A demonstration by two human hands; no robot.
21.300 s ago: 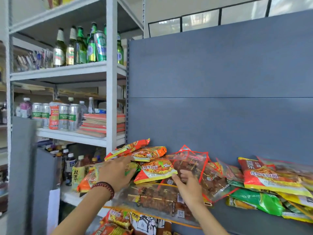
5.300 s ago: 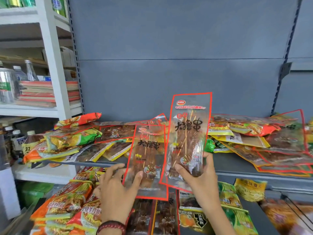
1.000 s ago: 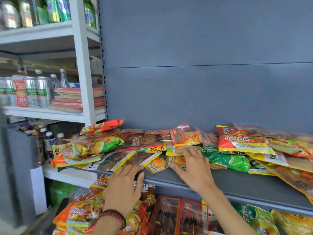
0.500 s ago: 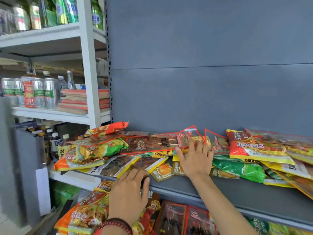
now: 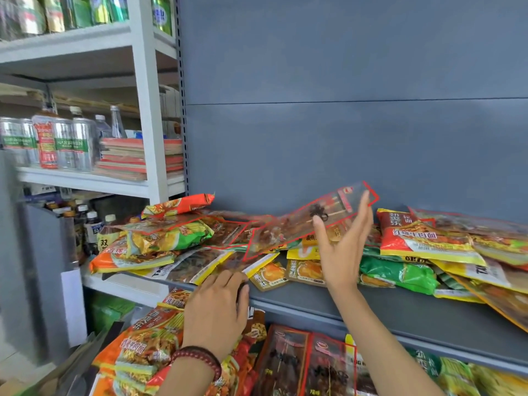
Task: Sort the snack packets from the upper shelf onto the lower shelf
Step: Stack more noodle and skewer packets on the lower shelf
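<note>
Red-edged and clear, the skewer packet (image 5: 311,221) tilts up off the pile (image 5: 423,241) on the upper shelf (image 5: 371,304). Its high end is pinched between the thumb and fingers (image 5: 363,208) of my right hand (image 5: 343,250), and its low end lies among the other packets. My left hand (image 5: 217,307) rests at the shelf's front lip, fingers loosely bent and holding nothing, tips just beside a yellow-edged packet (image 5: 200,265).
</note>
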